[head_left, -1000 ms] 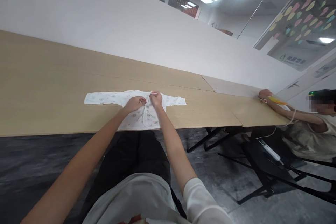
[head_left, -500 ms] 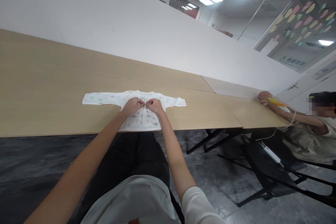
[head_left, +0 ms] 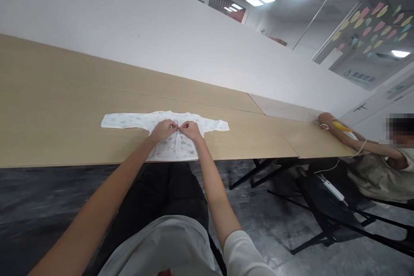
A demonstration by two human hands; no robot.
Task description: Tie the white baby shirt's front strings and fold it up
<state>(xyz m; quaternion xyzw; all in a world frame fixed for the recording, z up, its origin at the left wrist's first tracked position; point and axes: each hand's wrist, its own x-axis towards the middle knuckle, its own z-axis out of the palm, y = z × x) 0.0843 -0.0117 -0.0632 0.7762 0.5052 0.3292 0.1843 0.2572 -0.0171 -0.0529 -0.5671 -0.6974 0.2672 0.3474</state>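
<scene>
A small white baby shirt (head_left: 186, 150) with a scattered print lies flat on the wooden table (head_left: 64, 95), its sleeves stretched out to both sides and its hem near the table's front edge. My left hand (head_left: 164, 130) pinches the front opening from the left, thumb and fingertips together. From the other side, my right hand (head_left: 190, 130) pinches the same opening, its fingertips almost touching the left ones. The bit of cloth or fastener between the fingers is too small to make out. Below the hands the front placket runs down to the hem.
A white partition wall (head_left: 161, 47) runs behind the table. At the far right a person (head_left: 381, 168) sits with arms on the table. A black folding chair (head_left: 333, 207) stands there with a white power strip (head_left: 334, 190) on it.
My hands stay pinched at the shirt's front with hardly any movement. The person at the right has shifted slightly.
</scene>
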